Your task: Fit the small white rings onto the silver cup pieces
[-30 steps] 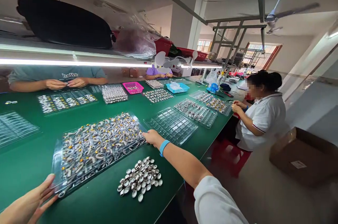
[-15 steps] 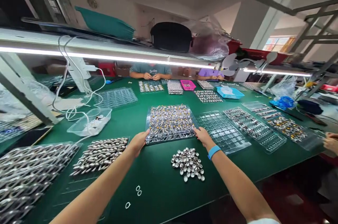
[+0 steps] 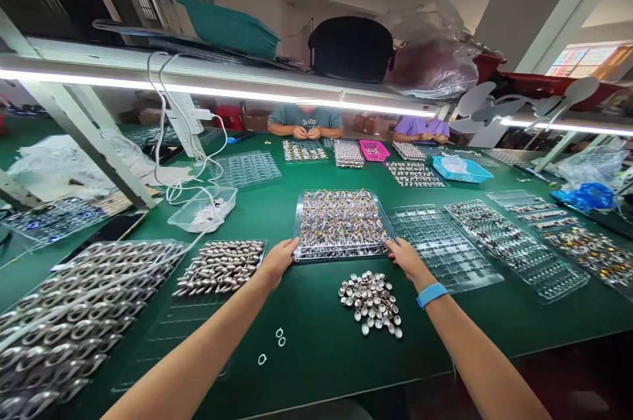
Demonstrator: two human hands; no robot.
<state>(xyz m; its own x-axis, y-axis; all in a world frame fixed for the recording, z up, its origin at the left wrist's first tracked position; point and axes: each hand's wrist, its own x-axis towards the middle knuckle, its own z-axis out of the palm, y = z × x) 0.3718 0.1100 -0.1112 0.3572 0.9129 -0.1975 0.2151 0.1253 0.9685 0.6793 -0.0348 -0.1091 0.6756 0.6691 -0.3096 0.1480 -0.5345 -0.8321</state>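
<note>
Holding, left hand [image 3: 277, 262]: was clasped on the near-left corner of a clear plastic tray [image 3: 299, 221] packed with pale, curved, yellow-tipped parts.
Holding, right hand [image 3: 407, 260]: was clasped on the near-right corner, with a blue band [image 3: 432, 295] round the wrist.
Packed tray: sat ahead of both arms, on or just above the green tabletop [image 3: 321, 367]; could not tell which.
Silver cup-shaped pieces [image 3: 370, 302]: lay piled between the forearms.
Small pale rings [image 3: 280, 337]: lay left of the pile.
</note>
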